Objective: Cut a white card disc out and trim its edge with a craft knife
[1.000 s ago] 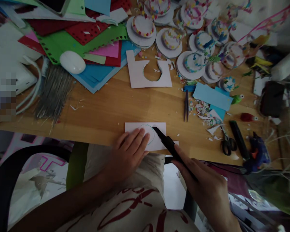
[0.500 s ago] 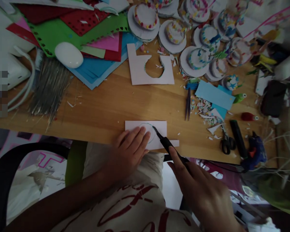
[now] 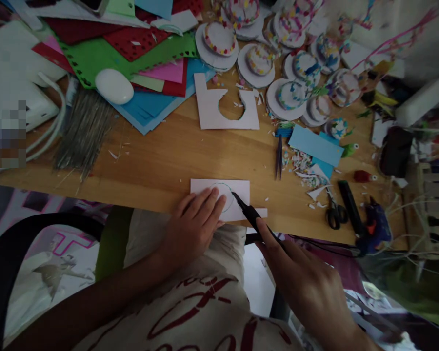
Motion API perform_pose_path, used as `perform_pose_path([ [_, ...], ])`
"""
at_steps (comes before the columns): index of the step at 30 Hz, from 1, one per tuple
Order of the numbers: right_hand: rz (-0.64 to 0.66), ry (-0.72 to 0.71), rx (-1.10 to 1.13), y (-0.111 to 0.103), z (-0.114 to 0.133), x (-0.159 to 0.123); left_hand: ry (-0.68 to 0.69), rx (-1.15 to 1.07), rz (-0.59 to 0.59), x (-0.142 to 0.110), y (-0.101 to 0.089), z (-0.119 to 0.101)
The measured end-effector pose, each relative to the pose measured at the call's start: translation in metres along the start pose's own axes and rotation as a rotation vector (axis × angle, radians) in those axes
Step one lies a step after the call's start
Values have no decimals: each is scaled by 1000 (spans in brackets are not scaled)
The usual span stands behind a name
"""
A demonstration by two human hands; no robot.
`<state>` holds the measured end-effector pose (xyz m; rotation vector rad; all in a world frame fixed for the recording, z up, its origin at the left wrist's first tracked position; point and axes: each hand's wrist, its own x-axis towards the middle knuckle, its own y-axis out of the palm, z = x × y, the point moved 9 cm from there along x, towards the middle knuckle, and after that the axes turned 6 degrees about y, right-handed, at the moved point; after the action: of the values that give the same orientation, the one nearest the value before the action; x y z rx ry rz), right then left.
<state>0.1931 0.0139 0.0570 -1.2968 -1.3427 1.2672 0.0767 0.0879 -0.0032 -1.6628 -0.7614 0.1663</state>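
My left hand point(image 3: 195, 222) lies with its fingers stretched over a white board piece point(image 3: 239, 187), pressing it near the table's front edge. A green circle outline point(image 3: 222, 184) is drawn on the board, partly hidden under those fingers. In my right hand point(image 3: 303, 278) is a black pen-shaped cutter point(image 3: 251, 213), the index finger laid along its handle. Its thin tip rests at the right side of the outline. Further back lies a white board offcut point(image 3: 208, 109) with a large round opening.
Small white hats point(image 3: 258, 66) with colored trim crowd the back right. Colored sheets point(image 3: 142, 105) and wire bundles point(image 3: 82, 134) lie left. Tweezers point(image 3: 279, 158), scraps, scissors point(image 3: 336, 212) and a blue glue gun point(image 3: 378, 222) are on the right of the wooden table point(image 3: 149, 161).
The view has shifted slightly, moving the things on the table a little. Both hands keep nearly the same pose, and the cutter tip stays at the right of the outline.
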Motion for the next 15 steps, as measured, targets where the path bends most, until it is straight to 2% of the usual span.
perform_pose_path([
  [8,-35,7,-28,0,7,5,27,25,-31,2,-2,-2],
  [15,-36,43,19,-3,5,3,-19,27,-18,1,2,-4],
])
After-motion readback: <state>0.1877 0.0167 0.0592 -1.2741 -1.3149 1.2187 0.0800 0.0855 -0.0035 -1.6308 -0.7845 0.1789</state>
